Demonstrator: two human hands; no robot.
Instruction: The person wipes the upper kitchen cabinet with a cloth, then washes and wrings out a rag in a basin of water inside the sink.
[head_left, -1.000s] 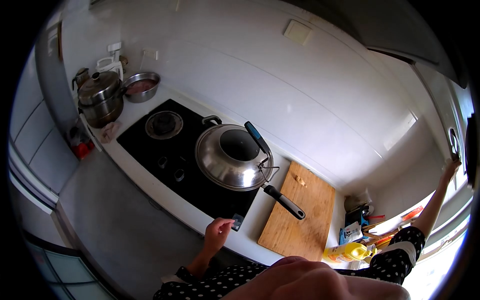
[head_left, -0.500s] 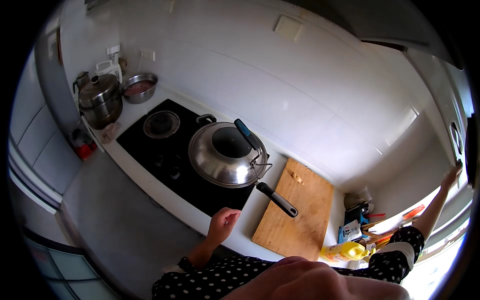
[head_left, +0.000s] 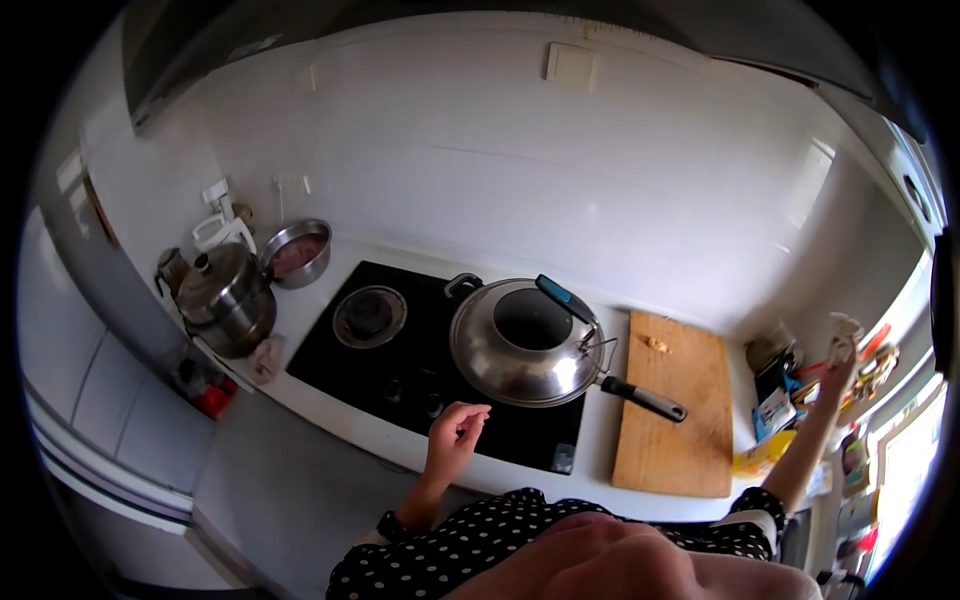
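Observation:
My left hand point(head_left: 455, 438) hovers just in front of the stove's control knobs, loosely curled, with a gap between thumb and fingers and nothing in it. The wok point(head_left: 520, 385), covered by a domed steel lid point(head_left: 482, 345) with a dark glass centre, sits on the right burner of the black cooktop point(head_left: 350, 370). Its black handle point(head_left: 648, 398) points right over the wooden cutting board point(head_left: 680, 430). At far right my right hand point(head_left: 842, 372) is raised beside the window, closed around a pale crumpled cloth point(head_left: 846, 332). Its fingers are small and partly hidden.
Left of the bare burner point(head_left: 370, 316) stand a steel pot point(head_left: 228, 305) and a metal bowl point(head_left: 298, 255) with pinkish contents. A small pale piece of food point(head_left: 657, 344) lies on the board. A yellow bottle point(head_left: 765, 455) and bundled utensils crowd the right corner.
My right hand has come down and inward from the far right wall, now with the cloth in it. The view has turned; my left hand stays by the cooktop's front edge.

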